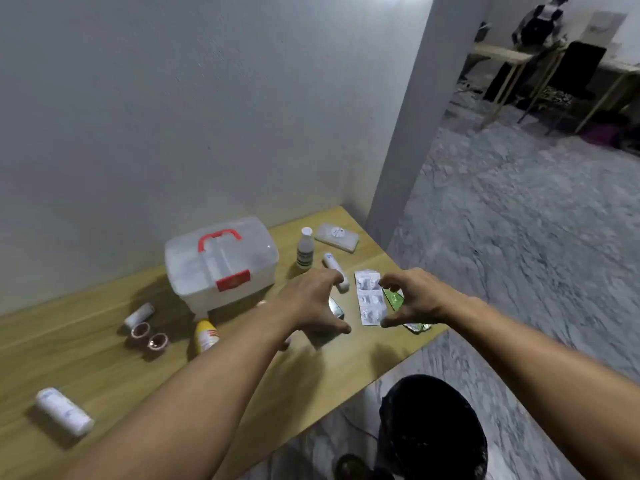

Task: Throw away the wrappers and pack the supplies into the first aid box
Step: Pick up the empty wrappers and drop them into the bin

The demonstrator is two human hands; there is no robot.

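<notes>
Left hand point(313, 303), right hand point(414, 299) both spread, empty, flanking blister pack point(370, 297); box point(221, 263) closed

first aid box point(221, 268): translucent white, red handle and latch | counter point(104, 368): tan woodgrain | bin point(433, 427), 5 o'clock: black | floor point(519, 220): mottled grey

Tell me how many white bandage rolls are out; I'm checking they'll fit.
3: one bandage roll at the near-left table edge, one left of the box, one beyond the left hand. Others may be hidden.
</notes>
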